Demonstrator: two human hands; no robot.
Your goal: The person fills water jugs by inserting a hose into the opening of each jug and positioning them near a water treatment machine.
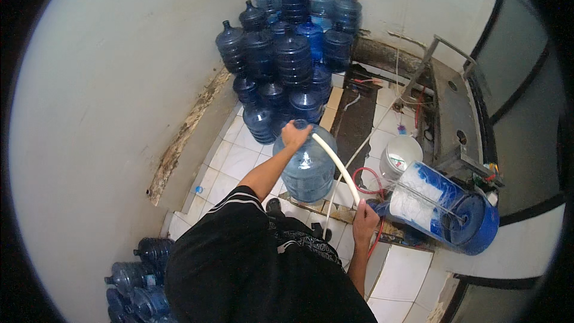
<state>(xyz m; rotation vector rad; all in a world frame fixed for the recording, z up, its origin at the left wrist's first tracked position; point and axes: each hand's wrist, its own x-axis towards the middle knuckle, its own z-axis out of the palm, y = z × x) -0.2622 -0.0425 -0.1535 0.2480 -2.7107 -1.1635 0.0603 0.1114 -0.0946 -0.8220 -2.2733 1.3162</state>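
My left hand (296, 133) grips the neck of a large clear-blue plastic water jug (308, 175), which stands upright on the floor in front of me. In my right hand (365, 220), to the right of the jug, is the lower end of a white plastic tube or hose (337, 162). From there the tube curves up and left; its other end lies close by the jug's shoulder and my left hand. A thinner pale hose (360, 147) passes to the right of the jug.
Stacked dark-blue water jugs (291, 54) fill the far corner. More jugs (139, 287) lie at the lower left. At the right are a white bucket (402, 154), a tilted blue barrel (444, 211), a red hose (367, 169) and a metal frame (455, 98). A blue cap (199, 189) lies on the tiles.
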